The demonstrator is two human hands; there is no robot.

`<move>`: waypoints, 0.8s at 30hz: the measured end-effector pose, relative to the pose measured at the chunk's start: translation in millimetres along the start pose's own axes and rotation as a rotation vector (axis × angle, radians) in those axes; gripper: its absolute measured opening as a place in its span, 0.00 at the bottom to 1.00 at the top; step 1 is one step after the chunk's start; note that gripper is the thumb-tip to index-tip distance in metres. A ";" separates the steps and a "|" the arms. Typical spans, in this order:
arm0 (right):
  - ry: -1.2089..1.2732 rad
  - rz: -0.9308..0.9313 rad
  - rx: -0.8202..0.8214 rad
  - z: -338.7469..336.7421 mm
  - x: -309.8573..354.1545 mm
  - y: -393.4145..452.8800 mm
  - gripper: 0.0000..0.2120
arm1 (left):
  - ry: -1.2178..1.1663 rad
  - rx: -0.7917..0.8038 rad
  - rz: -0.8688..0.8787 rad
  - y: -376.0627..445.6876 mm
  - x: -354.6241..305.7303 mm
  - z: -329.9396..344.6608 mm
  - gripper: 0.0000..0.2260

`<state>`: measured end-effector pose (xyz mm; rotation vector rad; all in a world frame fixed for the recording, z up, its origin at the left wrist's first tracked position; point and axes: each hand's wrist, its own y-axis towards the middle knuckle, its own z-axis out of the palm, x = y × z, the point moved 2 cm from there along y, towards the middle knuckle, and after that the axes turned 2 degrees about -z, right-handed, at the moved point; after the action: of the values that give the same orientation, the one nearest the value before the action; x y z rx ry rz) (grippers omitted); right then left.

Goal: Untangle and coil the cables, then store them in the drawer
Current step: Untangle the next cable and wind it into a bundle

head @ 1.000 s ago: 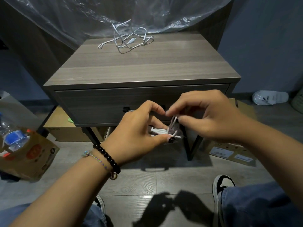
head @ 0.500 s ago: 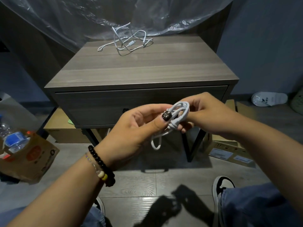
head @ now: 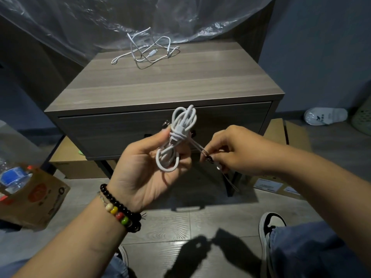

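Note:
A coiled white cable [head: 176,137] stands upright in my left hand [head: 148,169], whose fingers curl around its middle. A few turns of the cable wrap the bundle's waist. My right hand [head: 234,151] pinches the cable's free end, pulled taut down and to the right of the bundle. Both hands are in front of the shut drawer [head: 124,129] of a grey wooden nightstand [head: 160,85]. A second white cable [head: 148,51] lies tangled at the back of the nightstand's top.
Clear plastic sheeting [head: 100,19] hangs behind the nightstand. A cardboard box with a water bottle [head: 30,193] sits on the floor at left. More boxes [head: 279,177] lie under and right of the nightstand, and a white slipper [head: 325,116] further right. My shoe [head: 271,223] is at lower right.
My left hand has turned palm up and raised the bundle upright. My right hand has let go of the coil and drawn the free end out to the right.

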<state>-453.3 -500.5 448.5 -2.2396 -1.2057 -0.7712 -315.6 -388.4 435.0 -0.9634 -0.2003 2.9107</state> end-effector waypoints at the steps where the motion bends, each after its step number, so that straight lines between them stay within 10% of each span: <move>1: -0.036 -0.003 0.022 3.2 2.0 -0.7 0.11 | -0.008 0.000 -0.014 0.1 1.4 2.8 0.14; 12: -0.265 0.012 0.136 10.1 3.9 -6.1 0.13 | 0.328 -0.491 0.075 0.9 -5.5 -3.5 0.06; 24: 0.228 -0.033 0.237 -7.0 21.9 -20.9 0.11 | 0.626 -0.783 0.368 9.2 -21.8 -18.9 0.07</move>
<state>-462.9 -481.7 471.3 -1.8902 -1.1601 -0.8246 -287.0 -397.9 431.4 -2.1436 -1.2791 2.6133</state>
